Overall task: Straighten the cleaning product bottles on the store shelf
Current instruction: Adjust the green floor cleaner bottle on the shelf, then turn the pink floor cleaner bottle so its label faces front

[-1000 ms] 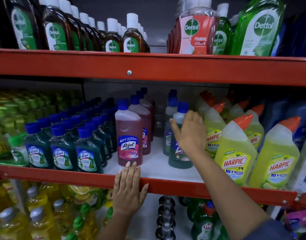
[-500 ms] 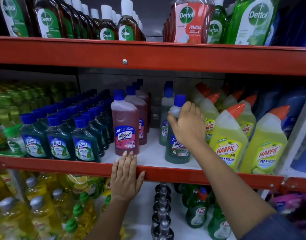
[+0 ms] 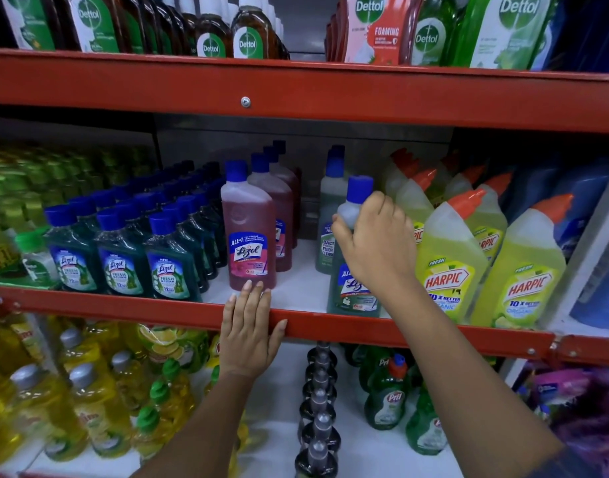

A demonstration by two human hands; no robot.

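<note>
On the middle shelf, my right hand (image 3: pixel 377 243) grips the shoulder of a green Lizol bottle (image 3: pixel 349 291) with a blue cap, which stands near the shelf's red front rail (image 3: pixel 416 334). A second green bottle (image 3: pixel 328 232) stands behind it. A row of pink Lizol bottles (image 3: pixel 249 232) lines up to the left. My left hand (image 3: pixel 249 331) lies flat, fingers spread, over the red rail just below the front pink bottle, holding nothing.
Small dark-green Lizol bottles (image 3: pixel 122 260) fill the shelf's left; yellow Harpic bottles (image 3: pixel 449 263) crowd the right, close to my right wrist. Dettol bottles (image 3: pixel 247 32) stand on the shelf above. Yellow dish-soap bottles (image 3: pixel 89 408) and Pril bottles (image 3: pixel 387 398) stand below.
My right hand has closed around the green bottle's neck and drawn it forward toward the front rail. The camera has moved closer. My left hand stays on the rail.
</note>
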